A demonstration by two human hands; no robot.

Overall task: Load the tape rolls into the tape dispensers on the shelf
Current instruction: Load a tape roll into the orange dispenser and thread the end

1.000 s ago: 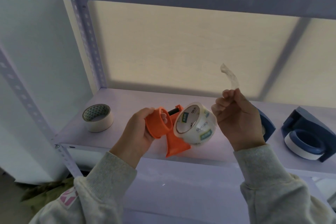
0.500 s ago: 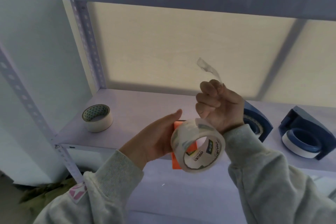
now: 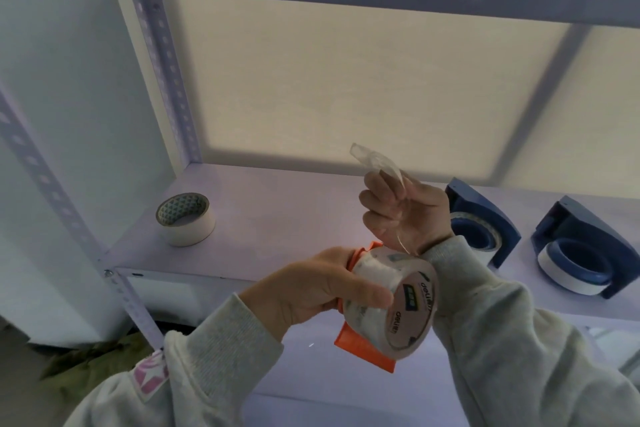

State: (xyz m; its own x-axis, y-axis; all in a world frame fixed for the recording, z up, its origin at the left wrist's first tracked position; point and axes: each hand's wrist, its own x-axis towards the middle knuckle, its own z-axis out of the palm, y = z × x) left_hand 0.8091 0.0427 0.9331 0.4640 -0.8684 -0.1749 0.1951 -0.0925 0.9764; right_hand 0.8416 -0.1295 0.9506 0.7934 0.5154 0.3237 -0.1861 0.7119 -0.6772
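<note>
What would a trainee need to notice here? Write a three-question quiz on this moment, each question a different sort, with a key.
1. True or false: the white tape roll on the shelf sits inside a dispenser.
2. Which hand pinches the pulled-out clear tape strip?
A. left hand
B. right hand
C. neither
3. Fill in: the clear tape roll is held against an ______ dispenser.

Key:
1. False; it lies loose on the shelf, well left of the two blue dispensers.
2. B
3. orange
</note>
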